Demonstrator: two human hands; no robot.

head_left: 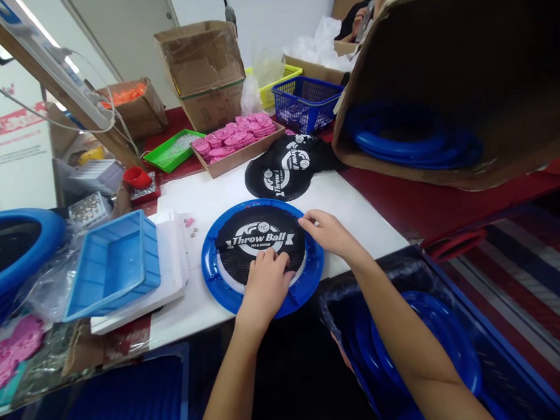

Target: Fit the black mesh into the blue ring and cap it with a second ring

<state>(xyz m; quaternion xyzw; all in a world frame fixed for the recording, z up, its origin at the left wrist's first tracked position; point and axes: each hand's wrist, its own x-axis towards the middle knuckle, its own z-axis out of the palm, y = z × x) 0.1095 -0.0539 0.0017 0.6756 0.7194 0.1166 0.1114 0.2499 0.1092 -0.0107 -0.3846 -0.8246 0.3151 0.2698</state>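
Observation:
A blue plastic ring (211,261) lies flat on the white work surface, and a round black mesh piece (245,263) printed "Throw Ball" rests inside it. White surface shows between mesh and ring along the lower edge. My left hand (269,278) lies on the lower part of the mesh, fingers spread over it. At the mesh's right edge, my right hand (327,233) pinches the rim between thumb and fingers, just over the ring. More printed black mesh pieces (278,170) lie in an overlapping pile behind the ring.
Behind are a carton tray of pink discs (234,138), a green tray (170,154) and a blue basket (308,102). A light-blue bin (111,259) stands left. A large carton (407,58) holding blue rings tilts at right; more blue rings (430,315) fill a crate below.

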